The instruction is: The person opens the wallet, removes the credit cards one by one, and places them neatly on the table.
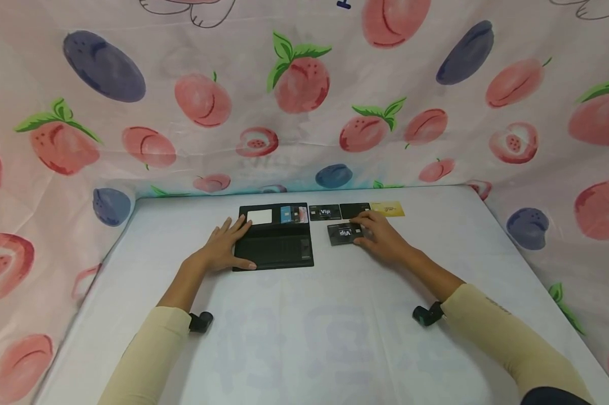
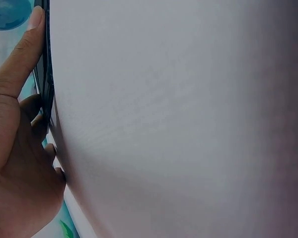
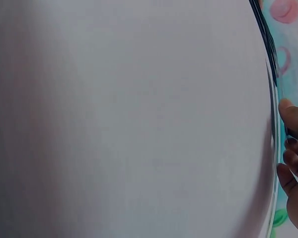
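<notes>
A black wallet [image 1: 269, 254] lies spread flat on the white table in the head view. Its upper panel has a white patch [image 1: 260, 217] and several cards [image 1: 293, 214] in slots. My left hand [image 1: 218, 247] rests along the wallet's left side, fingers outstretched, with the thumb on the lower left corner. Right of the wallet, my right hand [image 1: 383, 236] pinches a black card marked Vip [image 1: 341, 235] at its right end, thumb on the near edge and fingers on the far one. In the left wrist view, the thumb [image 2: 27, 47] touches the wallet's edge.
Behind the held card, a row on the table runs from another Vip card [image 1: 321, 212] through a plain black card [image 1: 351, 210] to a gold card [image 1: 389, 208]. Fruit-patterned cloth [image 1: 294, 135] hangs behind the table [image 1: 304, 337] and along both sides.
</notes>
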Available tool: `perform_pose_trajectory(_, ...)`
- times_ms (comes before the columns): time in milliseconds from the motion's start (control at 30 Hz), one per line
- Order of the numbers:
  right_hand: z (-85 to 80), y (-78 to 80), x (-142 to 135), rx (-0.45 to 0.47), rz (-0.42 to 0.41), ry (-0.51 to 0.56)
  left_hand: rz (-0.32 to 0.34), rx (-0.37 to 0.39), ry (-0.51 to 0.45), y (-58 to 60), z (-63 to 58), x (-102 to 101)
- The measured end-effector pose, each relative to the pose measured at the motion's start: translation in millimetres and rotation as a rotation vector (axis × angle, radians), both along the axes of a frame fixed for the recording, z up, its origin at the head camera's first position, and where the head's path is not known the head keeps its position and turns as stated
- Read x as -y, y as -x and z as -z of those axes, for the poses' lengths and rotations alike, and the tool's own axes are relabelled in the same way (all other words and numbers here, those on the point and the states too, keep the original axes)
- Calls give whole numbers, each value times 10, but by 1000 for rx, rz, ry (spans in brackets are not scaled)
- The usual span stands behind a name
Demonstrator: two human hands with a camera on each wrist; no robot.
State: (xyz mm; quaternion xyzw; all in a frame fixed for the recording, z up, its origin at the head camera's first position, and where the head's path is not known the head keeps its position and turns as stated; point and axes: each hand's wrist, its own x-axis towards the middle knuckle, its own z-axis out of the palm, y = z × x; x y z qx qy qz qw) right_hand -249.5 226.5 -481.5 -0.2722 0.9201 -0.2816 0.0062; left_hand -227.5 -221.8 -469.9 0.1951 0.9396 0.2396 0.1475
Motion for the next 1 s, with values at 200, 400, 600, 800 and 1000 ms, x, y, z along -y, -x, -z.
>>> perform_pose_trajectory(200, -5, 50, -145, 1, 43, -16, -3, 2, -1, 0, -6, -7)
perform_pose_trajectory(400, -17, 107, -301, -12, 70, -25, -5, 9, -2, -2, -2, -6)
perform_pose_trajectory(600, -33, 154, -456, -26, 100, -29, -2, 11, -9, -5, -6, -3)
perform_pose_trajectory(800, -53, 183, -608, -13, 142, -47, 4, 1, -22, -10, 0, -7)
perform_pose_trajectory(1000, -37, 225, -755, -23, 165, -46, -2, 7, -3, -7, 4, -15)
